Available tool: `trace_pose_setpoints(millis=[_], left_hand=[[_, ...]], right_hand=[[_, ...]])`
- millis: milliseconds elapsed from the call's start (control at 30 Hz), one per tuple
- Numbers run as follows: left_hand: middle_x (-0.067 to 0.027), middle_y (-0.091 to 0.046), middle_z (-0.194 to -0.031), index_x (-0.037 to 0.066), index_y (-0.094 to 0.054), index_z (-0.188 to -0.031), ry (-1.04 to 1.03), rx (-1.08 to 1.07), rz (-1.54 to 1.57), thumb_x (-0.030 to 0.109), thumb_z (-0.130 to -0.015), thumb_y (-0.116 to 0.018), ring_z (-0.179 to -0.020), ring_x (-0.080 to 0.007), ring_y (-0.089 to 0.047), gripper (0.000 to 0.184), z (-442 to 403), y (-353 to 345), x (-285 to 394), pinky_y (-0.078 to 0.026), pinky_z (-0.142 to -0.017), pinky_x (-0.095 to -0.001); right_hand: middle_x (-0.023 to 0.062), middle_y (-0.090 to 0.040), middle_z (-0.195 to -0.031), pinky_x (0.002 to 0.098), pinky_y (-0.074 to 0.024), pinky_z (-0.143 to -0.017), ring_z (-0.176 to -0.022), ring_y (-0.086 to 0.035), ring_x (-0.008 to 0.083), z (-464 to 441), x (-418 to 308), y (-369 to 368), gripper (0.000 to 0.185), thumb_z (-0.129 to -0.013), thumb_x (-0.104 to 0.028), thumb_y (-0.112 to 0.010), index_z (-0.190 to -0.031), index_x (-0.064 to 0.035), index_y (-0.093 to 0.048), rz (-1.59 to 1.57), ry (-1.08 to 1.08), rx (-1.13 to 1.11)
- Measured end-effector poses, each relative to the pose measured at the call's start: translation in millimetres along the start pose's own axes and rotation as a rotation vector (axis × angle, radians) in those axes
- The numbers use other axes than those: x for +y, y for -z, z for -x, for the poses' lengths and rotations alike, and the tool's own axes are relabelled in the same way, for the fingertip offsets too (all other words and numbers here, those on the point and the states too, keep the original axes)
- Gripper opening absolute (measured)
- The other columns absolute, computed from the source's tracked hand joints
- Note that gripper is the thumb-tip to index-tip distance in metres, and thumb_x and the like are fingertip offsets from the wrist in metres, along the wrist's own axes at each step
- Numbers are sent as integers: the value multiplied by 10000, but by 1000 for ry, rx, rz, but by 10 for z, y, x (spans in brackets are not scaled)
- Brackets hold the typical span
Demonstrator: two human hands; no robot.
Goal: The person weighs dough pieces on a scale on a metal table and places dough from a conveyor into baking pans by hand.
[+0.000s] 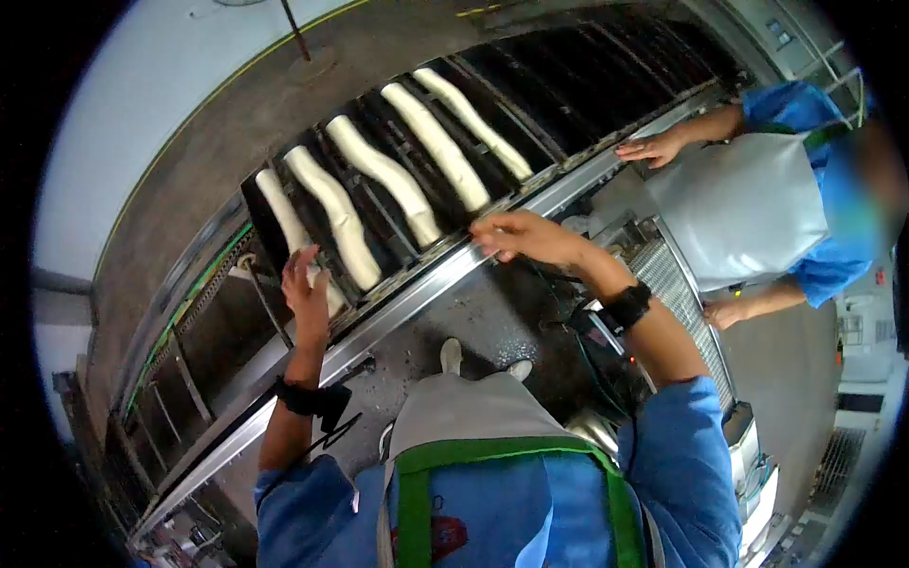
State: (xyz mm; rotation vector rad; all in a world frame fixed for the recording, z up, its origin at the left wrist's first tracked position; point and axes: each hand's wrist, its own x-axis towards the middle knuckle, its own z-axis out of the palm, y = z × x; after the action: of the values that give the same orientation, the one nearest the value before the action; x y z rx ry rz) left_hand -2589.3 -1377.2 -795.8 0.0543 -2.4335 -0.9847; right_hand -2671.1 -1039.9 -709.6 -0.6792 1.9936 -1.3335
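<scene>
Several long, pale cream rolls that look like dough lie on the dark slatted conveyor [615, 85]. My left hand [305, 286] is over the near end of the leftmost roll [280, 206], fingers apart and slightly bent; whether it touches the roll I cannot tell. Next to it lies a second roll [333, 216], with a wavy middle roll [381, 175] beyond that. My right hand [507, 234] is at the conveyor's metal edge rail [559, 197], just below the near end of the fourth roll [437, 147]. Its fingers are loosely bent, with nothing visible in them. The rightmost roll [473, 121] lies farther off.
On the right stands a co-worker in a pale apron [748, 204], one hand [653, 150] by the rail and the other [727, 312] lower down. A metal mesh belt [677, 293] runs between us. Wet floor [492, 322] shows below the rail.
</scene>
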Motion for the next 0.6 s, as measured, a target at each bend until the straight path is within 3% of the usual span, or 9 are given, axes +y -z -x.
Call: trace_pose_setpoints(millis=[33,167,233,300,367,467,600], left_hand=[[-108,-448,-1104,109,-492,-1050,18,-97,-7,121,-729,-512,-1064,-262,-369,322,-59,36,339,-242,-916,-342],[-95,-444,-1124,96,-496,-1056,-117,-430,172,137,-743,-496,-1086,-260,-355,316,-250,-131,497,-215,-931,-336],[-119,-371,-1195,60,-492,-1056,-139,-555,153,113,-739,-488,-1125,-253,-305,322,-282,-203,710,-193,-951,-328],[-108,-367,-1179,43,-497,-1037,-14,-616,410,85,-729,-461,-1133,-236,-293,313,-209,-252,988,-220,-941,-324],[-98,-369,-1160,39,-503,-1014,-26,-669,411,78,-728,-453,-1120,-229,-300,292,-181,-539,957,-229,-937,-312],[-92,-387,-1141,56,-507,-1018,-71,-805,428,92,-721,-469,-1107,-232,-309,301,-67,-708,1431,-239,-928,-314],[-81,-384,-1129,87,-519,-1011,-173,-905,450,104,-734,-497,-1088,-238,-320,278,-168,-1231,1702,-246,-917,-322]], right_hand=[[63,-531,-967,231,-431,-717,-850,-514,125,171,110,43,377,-823,-262,-486,-1098,-8,-446,-70,-60,1],[48,-535,-965,256,-437,-694,-837,-527,130,837,406,-41,334,-822,-274,-485,-1062,-42,-474,-211,-170,249],[36,-536,-949,248,-430,-675,-808,-515,118,1247,680,-85,358,-827,-328,-461,-1050,-48,-479,-270,-165,379],[52,-548,-901,229,-432,-656,-771,-524,125,1668,707,-199,373,-823,-342,-461,-1013,-23,-495,-315,-294,555],[51,-554,-875,232,-445,-664,-782,-538,135,2100,927,-298,340,-823,-324,-465,-973,-22,-515,-435,-310,711],[51,-552,-877,256,-459,-658,-794,-542,141,2743,1351,-442,316,-817,-305,-480,-964,-29,-526,-617,-273,851],[61,-552,-897,264,-452,-666,-776,-538,146,3392,1468,-716,287,-819,-248,-475,-1000,-28,-509,-668,-451,1209]])
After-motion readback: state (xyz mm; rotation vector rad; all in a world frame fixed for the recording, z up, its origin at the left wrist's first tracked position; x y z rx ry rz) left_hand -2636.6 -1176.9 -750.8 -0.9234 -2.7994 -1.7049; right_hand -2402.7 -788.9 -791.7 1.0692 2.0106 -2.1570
